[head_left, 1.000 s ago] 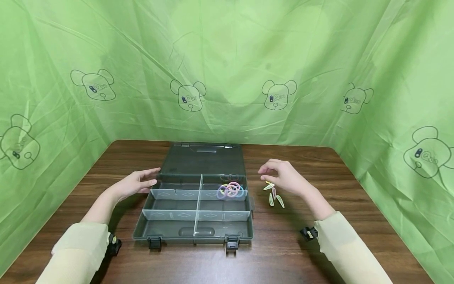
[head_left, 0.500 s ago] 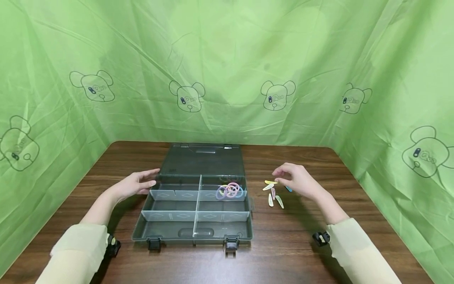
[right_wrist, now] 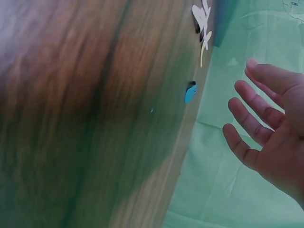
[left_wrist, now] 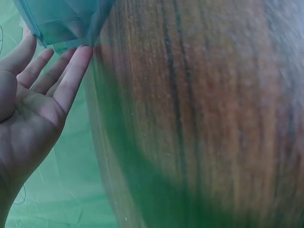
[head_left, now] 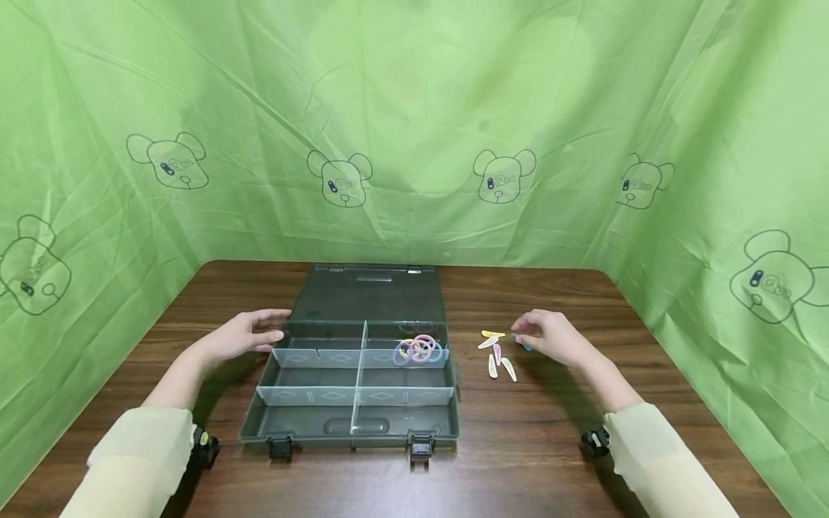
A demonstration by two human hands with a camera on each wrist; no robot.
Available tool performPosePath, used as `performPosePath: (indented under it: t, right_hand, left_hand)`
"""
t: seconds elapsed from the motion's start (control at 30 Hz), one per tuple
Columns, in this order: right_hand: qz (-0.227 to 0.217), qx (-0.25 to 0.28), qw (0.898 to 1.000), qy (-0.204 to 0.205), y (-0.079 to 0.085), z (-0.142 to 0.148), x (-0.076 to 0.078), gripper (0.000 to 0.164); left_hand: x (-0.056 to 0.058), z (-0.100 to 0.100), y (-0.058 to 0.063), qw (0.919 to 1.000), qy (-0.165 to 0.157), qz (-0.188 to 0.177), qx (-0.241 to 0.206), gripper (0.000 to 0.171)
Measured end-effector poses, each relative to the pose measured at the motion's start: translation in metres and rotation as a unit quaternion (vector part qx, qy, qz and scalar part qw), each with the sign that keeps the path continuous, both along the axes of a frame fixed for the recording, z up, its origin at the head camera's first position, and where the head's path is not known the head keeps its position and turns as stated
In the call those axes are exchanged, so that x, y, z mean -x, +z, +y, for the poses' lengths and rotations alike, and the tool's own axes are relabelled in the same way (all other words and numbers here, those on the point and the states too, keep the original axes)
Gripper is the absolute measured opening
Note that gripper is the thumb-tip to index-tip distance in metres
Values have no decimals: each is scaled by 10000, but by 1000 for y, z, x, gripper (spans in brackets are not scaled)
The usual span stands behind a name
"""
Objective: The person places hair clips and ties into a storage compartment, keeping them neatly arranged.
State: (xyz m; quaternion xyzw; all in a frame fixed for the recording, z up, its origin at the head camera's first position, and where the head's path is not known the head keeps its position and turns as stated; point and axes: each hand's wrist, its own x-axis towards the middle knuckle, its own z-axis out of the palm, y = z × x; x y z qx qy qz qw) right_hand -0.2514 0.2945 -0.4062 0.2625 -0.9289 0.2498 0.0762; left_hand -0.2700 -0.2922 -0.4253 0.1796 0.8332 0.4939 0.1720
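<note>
A dark translucent compartment box [head_left: 242, 424] lies with its lid [head_left: 378, 295] folded back. My left hand [head_left: 233, 339] is at its left side; in the left wrist view the extended fingers [left_wrist: 76, 71] touch the box's corner [left_wrist: 64, 26]. Above the table, my right hand [head_left: 555, 339] has loosely bent fingers over a blue snap hair clip [head_left: 524, 346], which they partly cover in the head view. In the right wrist view that hand [right_wrist: 280, 123] looks apart from the clip [right_wrist: 190, 93] and holds nothing. Yellow, pink and pale hair clips [head_left: 509, 369] lie to its left.
Pastel hair ties [head_left: 421, 350] lie in the box's back right compartment. Clear dividers [head_left: 311, 395] split the box, and black latches [head_left: 421, 444] hang at its front. A green curtain [head_left: 414, 129] surrounds the wooden table [head_left: 518, 460].
The right hand has moved right, away from the yellow clip to the blue one, and its fingers are lower. The left hand has stayed at the box.
</note>
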Motion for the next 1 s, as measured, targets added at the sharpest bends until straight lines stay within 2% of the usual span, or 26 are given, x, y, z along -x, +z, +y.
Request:
performPosePath:
  t: [0.3, 0.53, 0.8, 1.0]
  right_hand:
    - [-337, -484, 9979, -251, -11, 4, 10, 12]
    - [-449, -752, 9959, -223, -14, 5, 17, 14]
    - [-676, -884, 9937, -152, -16, 5, 22, 17]
    - [-788, -914, 9923, -270, -18, 8, 28, 15]
  left_hand:
    - [-2, -10, -3, 9996, -251, 12, -135, 63]
    - [-6, -14, -1, 9979, -577, 182, 243, 70]
    - [-7, -13, -1, 9978, -398, 210, 489, 72]
    - [-7, -10, 3, 9972, -387, 253, 580, 72]
